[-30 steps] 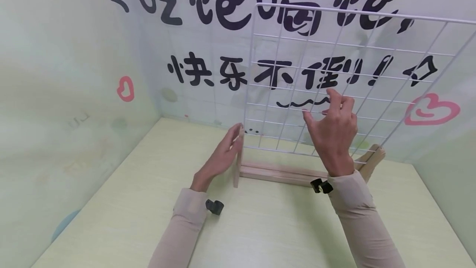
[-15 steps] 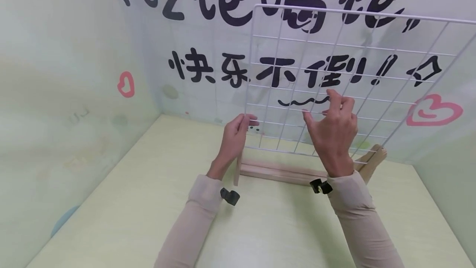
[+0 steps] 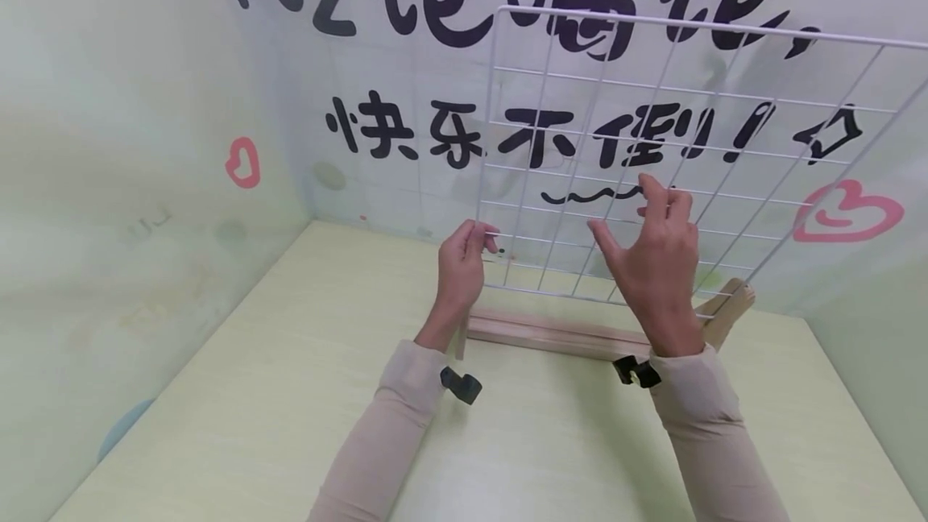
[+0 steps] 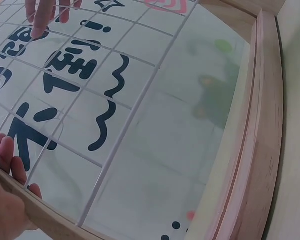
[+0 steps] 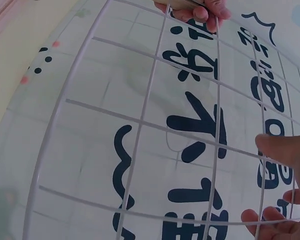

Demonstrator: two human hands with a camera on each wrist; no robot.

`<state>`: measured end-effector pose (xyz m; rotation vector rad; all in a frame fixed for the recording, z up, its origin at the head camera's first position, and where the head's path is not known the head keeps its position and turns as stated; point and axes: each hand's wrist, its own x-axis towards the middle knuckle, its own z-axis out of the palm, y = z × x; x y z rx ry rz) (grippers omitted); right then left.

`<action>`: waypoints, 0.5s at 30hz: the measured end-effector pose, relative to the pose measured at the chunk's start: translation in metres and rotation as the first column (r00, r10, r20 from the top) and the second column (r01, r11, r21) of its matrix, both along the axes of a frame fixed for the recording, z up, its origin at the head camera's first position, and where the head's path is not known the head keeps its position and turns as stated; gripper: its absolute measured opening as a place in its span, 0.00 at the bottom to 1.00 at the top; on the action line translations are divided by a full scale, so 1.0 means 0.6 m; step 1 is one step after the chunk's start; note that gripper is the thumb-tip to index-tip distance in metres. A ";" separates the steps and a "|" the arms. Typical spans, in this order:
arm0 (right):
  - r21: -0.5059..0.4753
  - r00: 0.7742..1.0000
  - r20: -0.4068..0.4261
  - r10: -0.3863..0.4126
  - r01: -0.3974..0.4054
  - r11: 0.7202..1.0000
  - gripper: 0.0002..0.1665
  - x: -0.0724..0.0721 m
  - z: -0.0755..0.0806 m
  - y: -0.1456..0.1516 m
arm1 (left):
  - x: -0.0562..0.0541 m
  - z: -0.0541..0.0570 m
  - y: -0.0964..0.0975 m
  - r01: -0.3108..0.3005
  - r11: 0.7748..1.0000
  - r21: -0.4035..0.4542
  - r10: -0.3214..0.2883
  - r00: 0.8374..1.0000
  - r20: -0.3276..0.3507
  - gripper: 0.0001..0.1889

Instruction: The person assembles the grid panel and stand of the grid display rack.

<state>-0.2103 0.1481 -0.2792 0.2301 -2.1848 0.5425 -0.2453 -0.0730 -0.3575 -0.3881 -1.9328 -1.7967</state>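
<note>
A white wire grid panel (image 3: 551,139) leans up at a slant between two wooden side pieces. My left hand (image 3: 460,264) grips the left wooden side piece (image 4: 45,212) at the panel's lower left edge, fingers curled round behind it. Most of that piece is hidden by the hand in the head view. My right hand (image 3: 656,268) holds the panel's lower middle, thumb spread from the bent fingers. In the right wrist view, its thumb (image 5: 280,147) and fingertips (image 5: 265,220) lie at the wires. A wooden bar (image 3: 558,337) runs below the panel's bottom edge.
The right wooden side piece (image 3: 728,316) slants outward beyond my right wrist. Pale yellow table surface (image 3: 507,441) stretches toward me. White walls with black lettering (image 3: 384,127) and a pink heart (image 3: 848,212) stand close behind and at both sides.
My left hand has moved up and right along the left wooden side piece, and its fingers now curl round the piece at the panel's edge. The right hand has barely shifted.
</note>
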 end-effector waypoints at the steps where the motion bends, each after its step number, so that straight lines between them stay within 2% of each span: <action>1: -0.004 1.000 -0.007 0.028 -0.028 1.000 0.41 0.003 0.000 0.006 | 0.000 -0.001 0.000 -0.006 1.000 -0.001 0.006 1.000 0.002 0.18; 3: -0.031 0.995 -0.063 0.083 -0.085 0.996 0.37 0.008 0.000 0.020 | 0.002 -0.001 0.001 -0.020 1.000 -0.005 0.020 1.000 0.003 0.18; 5: -0.084 0.980 -0.177 0.095 -0.111 0.990 0.28 0.011 0.000 0.037 | 0.003 0.000 0.000 -0.030 1.000 -0.007 0.030 1.000 0.002 0.18; 7: -0.176 0.947 -0.319 0.025 -0.086 0.981 0.19 0.012 0.001 0.056 | 0.003 0.000 0.000 -0.034 0.999 -0.009 0.034 0.999 0.004 0.18; 9: -0.292 0.899 -0.426 -0.105 -0.026 0.956 0.17 0.014 0.005 0.078 | 0.003 0.001 0.000 -0.033 0.999 -0.015 0.033 0.999 0.008 0.18; 10: -0.357 0.872 -0.454 -0.183 0.010 0.934 0.17 0.015 0.008 0.090 | 0.003 0.002 0.001 -0.030 0.999 -0.019 0.030 1.000 0.009 0.18; 12: -0.466 0.831 -0.461 -0.312 0.073 0.882 0.14 0.019 0.014 0.118 | 0.005 0.005 0.002 -0.022 0.999 -0.029 0.023 1.000 0.016 0.18; 14: -0.536 0.831 -0.398 -0.389 0.134 0.833 0.15 0.024 0.018 0.149 | 0.013 0.015 0.002 -0.012 0.999 -0.037 0.013 1.000 0.019 0.18; 15: -0.574 0.847 -0.352 -0.398 0.141 0.806 0.15 0.026 0.018 0.163 | 0.019 0.022 0.002 -0.008 0.999 -0.040 0.009 1.000 0.022 0.17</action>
